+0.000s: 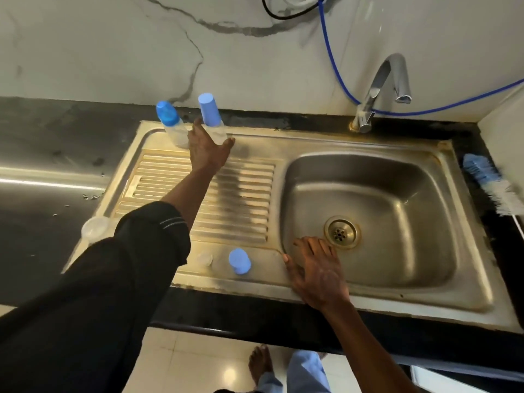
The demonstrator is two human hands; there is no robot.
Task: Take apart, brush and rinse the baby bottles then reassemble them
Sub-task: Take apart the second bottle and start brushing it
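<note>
Right hand lying flat, fingers spread, on sink front rim beside basin. Blue cap standing just left of it. Left hand reaching far, fingers wide, flanking blue-capped baby bottle at drainboard's back; contact unclear. Second baby bottle standing just left. Bottle brush lying on bench, right.

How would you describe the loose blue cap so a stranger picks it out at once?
Start at the steel sink and its ribbed drainboard. On the flat strip along its front edge stands the loose blue cap. Unlike the two blue caps at the back, it sits on no bottle.
</note>
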